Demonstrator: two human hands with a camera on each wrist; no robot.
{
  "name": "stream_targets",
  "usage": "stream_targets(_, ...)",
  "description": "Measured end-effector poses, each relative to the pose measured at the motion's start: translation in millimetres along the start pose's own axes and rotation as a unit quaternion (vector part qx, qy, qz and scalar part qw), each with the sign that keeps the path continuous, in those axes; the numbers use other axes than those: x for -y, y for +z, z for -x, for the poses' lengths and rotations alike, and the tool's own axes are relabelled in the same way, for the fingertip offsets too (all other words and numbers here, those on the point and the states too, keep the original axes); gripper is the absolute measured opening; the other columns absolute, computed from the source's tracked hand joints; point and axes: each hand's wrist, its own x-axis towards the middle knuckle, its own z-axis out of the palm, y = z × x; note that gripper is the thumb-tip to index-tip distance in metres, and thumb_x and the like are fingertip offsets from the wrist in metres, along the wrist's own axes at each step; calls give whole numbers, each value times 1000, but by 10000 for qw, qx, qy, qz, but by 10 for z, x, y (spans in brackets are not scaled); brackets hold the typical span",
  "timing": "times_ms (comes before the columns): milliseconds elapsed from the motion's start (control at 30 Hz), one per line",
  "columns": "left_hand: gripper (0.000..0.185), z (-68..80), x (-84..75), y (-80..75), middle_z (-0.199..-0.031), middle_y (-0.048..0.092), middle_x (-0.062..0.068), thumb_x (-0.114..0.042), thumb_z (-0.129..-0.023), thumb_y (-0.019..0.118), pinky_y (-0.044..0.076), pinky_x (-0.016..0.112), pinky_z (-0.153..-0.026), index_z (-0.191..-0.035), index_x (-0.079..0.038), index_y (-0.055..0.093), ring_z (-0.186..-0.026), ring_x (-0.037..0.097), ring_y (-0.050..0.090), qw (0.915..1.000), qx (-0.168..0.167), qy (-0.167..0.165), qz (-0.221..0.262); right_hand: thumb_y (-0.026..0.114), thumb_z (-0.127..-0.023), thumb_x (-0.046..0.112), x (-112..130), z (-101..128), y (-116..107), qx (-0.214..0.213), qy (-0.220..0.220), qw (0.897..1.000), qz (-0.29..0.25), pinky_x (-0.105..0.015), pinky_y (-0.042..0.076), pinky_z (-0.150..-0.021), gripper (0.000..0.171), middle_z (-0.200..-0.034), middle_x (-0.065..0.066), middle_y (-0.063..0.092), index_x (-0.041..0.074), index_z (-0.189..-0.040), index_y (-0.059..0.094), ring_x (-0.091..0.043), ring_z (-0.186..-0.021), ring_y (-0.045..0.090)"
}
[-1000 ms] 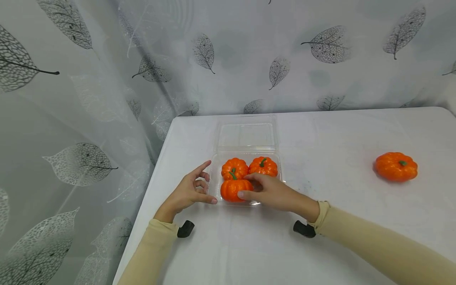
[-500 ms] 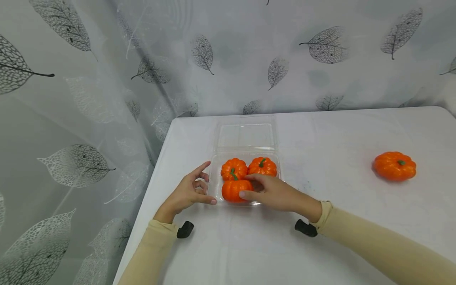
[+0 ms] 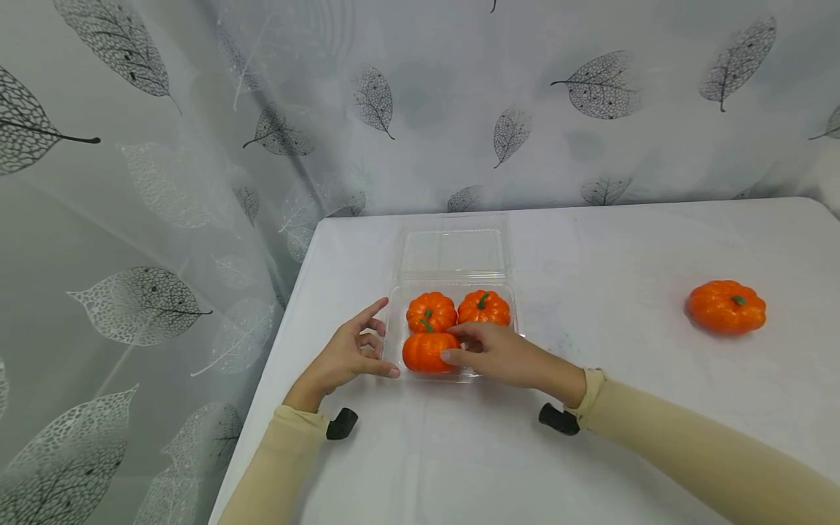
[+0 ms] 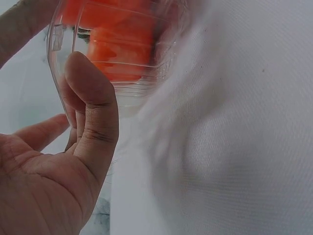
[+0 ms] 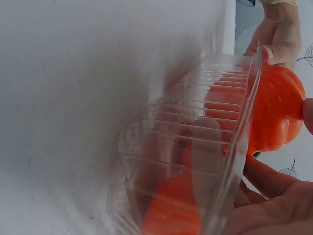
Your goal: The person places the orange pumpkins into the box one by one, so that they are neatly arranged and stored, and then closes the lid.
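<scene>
A clear plastic clamshell box (image 3: 395, 343) lies with its lid (image 3: 453, 250) folded back. Three small orange pumpkins with green stems are in it: one at the back left (image 3: 430, 311), one at the back right (image 3: 484, 307) and one in front (image 3: 426, 354). My right hand (image 3: 502, 355) holds the front pumpkin from its right side, thumb toward me and fingers behind. In the right wrist view this pumpkin (image 5: 279, 107) shows above the box rim. At the box's left side my left hand (image 3: 344, 350) holds the edge, thumb (image 4: 90, 93) at the front corner.
A fourth, wider orange pumpkin (image 3: 726, 307) lies far to the right on the white-covered table (image 3: 630, 277). Behind and left of the table hangs a grey curtain (image 3: 440, 109) with a leaf print. A dark wrist-worn piece (image 3: 559, 419) sits under each wrist.
The front pumpkin has shifted a little to the left inside the box, with my right hand on it. My left hand has stayed at the box's edge.
</scene>
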Motion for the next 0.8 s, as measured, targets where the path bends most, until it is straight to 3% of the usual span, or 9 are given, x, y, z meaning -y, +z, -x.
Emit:
stream_targets(133,109,-1,0,5,-107,43,15,-16,-55,89,49,27,-59,-144,-29,28,-70,21,49,10000,-11,-20,60,58,-82,57,15,-20,25,24,-111,9998,154,-31,45,-65,63,-88,1,58,13,-126,55,-17,-79,53)
stream_targets(367,107,-2,-3,11,-109,42,18,-14,-55,89,49,27,-59,-142,-34,30,-71,22,50,9999,-1,-36,105,55,-83,58,24,-61,82,-128,-142,9988,444,-29,46,-78,62,-104,8,61,12,-125,56,-7,-86,56)
stream_targets(567,106,1,-1,17,-110,42,19,-13,-55,89,49,27,-59,-140,-39,31,-72,22,50,10000,-16,-3,81,54,-87,53,10,-105,127,-140,-256,9979,584,-29,46,-76,55,-99,8,62,12,-122,59,-6,-84,56)
stream_targets(800,108,4,0,22,-111,42,20,-14,-55,89,49,28,-59,-143,-33,29,-73,23,50,10000,-29,-9,63,54,-86,54,15,-114,150,-106,-104,9985,528,-28,46,-74,54,-94,10,61,13,-121,59,-7,-80,56)
